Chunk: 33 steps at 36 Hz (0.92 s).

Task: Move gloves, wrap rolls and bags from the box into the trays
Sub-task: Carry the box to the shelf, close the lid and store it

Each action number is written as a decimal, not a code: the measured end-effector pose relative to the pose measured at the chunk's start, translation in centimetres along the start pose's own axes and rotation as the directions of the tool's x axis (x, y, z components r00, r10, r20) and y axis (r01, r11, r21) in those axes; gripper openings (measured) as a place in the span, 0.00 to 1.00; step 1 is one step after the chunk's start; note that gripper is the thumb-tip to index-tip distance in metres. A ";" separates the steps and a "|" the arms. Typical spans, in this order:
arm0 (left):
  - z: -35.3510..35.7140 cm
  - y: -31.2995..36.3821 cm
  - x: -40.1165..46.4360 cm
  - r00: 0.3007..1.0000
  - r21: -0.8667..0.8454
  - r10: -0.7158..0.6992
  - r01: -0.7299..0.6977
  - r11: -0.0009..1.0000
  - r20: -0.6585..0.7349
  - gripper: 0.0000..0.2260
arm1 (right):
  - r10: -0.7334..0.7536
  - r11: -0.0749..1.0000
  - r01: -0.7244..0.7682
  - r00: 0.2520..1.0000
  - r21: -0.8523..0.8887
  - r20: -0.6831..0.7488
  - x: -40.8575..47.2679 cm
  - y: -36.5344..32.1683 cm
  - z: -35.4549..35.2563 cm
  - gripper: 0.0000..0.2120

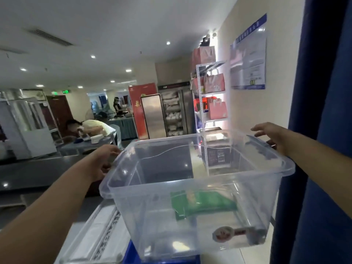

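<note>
A clear plastic box (194, 187) is held up in front of me, tilted toward me. My left hand (103, 161) grips its left rim. My right hand (270, 137) holds the far right rim, fingers partly spread over the edge. Through the box's wall a green bag (202, 203) shows low inside, and a clear wrap roll (247, 221) with a red-and-white label lies along the right side near the bottom. Below the box, a white tray (99, 235) sits at the lower left and a blue tray (133, 254) pokes out under the box.
A dark blue curtain (323, 130) hangs close on the right. A white rack (209, 103) with pink bags stands against the wall ahead. Steel fridges (154, 115) stand behind. A dark counter (38, 172) runs on the left, with people at tables farther back.
</note>
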<state>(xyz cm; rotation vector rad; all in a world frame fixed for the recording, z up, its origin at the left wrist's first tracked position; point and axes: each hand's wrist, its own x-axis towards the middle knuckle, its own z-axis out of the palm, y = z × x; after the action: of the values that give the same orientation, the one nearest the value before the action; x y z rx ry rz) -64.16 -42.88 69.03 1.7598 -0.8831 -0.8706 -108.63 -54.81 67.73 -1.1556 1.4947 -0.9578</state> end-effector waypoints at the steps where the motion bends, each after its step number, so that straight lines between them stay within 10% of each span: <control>1: 0.7 0.5 1.0 1.000 0.006 0.009 -0.009 1.000 0.013 0.07 | 0.015 1.000 -0.015 1.000 0.003 -0.006 1.0 -0.2 -0.4 0.22; 17: 11.5 12.5 17.9 0.969 0.039 0.218 -0.224 0.974 0.116 0.08 | 0.057 0.979 -0.031 0.990 0.200 -0.127 15.4 -6.4 -7.7 0.24; 33: 31.2 17.8 31.6 0.996 0.082 0.047 -0.053 0.995 0.073 0.07 | 0.122 0.985 -0.126 0.992 0.117 0.042 42.8 -6.7 -15.5 0.25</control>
<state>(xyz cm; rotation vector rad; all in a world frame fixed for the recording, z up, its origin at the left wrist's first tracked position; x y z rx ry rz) -78.75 -88.46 71.16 1.7799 -1.0198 -0.8791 -125.35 -97.66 67.60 -0.9776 1.4441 -0.9242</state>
